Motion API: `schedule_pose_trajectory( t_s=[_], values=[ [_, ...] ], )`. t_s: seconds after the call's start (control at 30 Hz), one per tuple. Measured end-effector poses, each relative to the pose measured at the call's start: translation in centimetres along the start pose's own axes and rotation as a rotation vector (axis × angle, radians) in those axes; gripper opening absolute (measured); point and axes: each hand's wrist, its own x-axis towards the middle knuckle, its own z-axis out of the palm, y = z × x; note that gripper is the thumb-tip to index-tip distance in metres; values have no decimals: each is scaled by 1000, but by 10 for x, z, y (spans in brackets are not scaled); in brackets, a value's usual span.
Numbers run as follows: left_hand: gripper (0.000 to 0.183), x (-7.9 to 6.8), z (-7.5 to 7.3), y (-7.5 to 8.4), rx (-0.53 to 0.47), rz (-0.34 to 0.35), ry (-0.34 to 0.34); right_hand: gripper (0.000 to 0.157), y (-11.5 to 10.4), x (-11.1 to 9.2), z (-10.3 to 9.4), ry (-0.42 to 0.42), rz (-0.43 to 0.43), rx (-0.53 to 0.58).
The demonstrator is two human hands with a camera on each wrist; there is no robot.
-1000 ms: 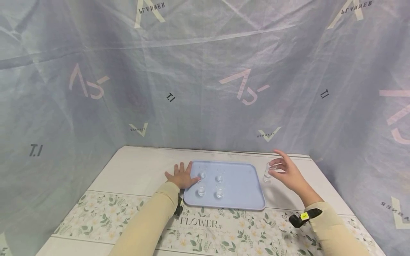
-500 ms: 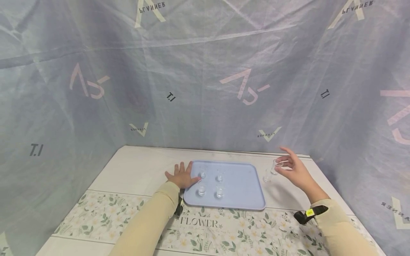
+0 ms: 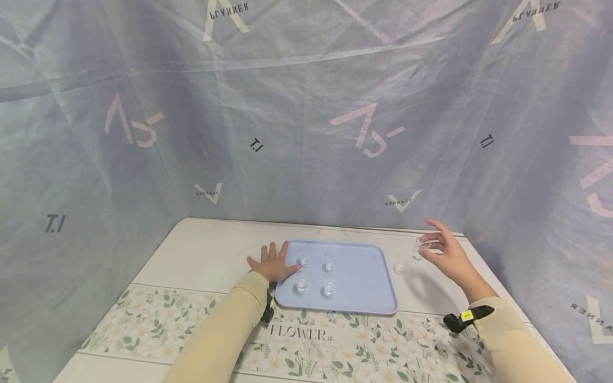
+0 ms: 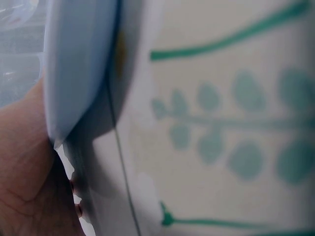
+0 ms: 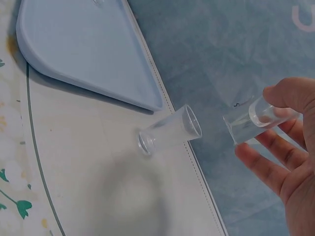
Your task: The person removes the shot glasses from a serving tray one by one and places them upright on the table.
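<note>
My right hand (image 3: 452, 259) pinches a clear shot glass (image 3: 418, 250) between thumb and fingers, held off the table to the right of the tray. In the right wrist view the same shot glass (image 5: 246, 120) lies between thumb and fingertips, apart from a second clear glass (image 5: 170, 130) that stands on the table near the tray's corner. My left hand (image 3: 273, 266) spreads its fingers at the left edge of the blue tray (image 3: 361, 282), thumb over the rim. Several small clear glasses, among them a front one (image 3: 329, 287), stand on the tray's left half.
The table is covered by a white cloth (image 3: 201, 255) with a floral band (image 3: 158, 324) along the front. A grey-blue curtain (image 3: 306, 175) encloses the back and sides. A black strap camera (image 3: 460, 321) sits on the right wrist.
My right hand has moved right with its shot glass, away from the glass now standing alone beside the tray. The left hand and the tray stay in place.
</note>
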Motion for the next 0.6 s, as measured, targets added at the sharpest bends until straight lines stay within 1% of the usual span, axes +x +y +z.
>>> schedule_pose_trajectory(
  t_s=[0.33, 0.43, 0.6],
  values=[
    [95, -5, -5, 2, -1, -2, -9, 80, 8, -1, 1, 41, 34, -40],
    [95, -7, -7, 3, -7, -1, -10, 80, 15, -3, 2, 49, 48, -64],
    [94, -6, -5, 2, -12, -4, -16, 81, 25, -6, 4, 49, 67, -53]
  ],
)
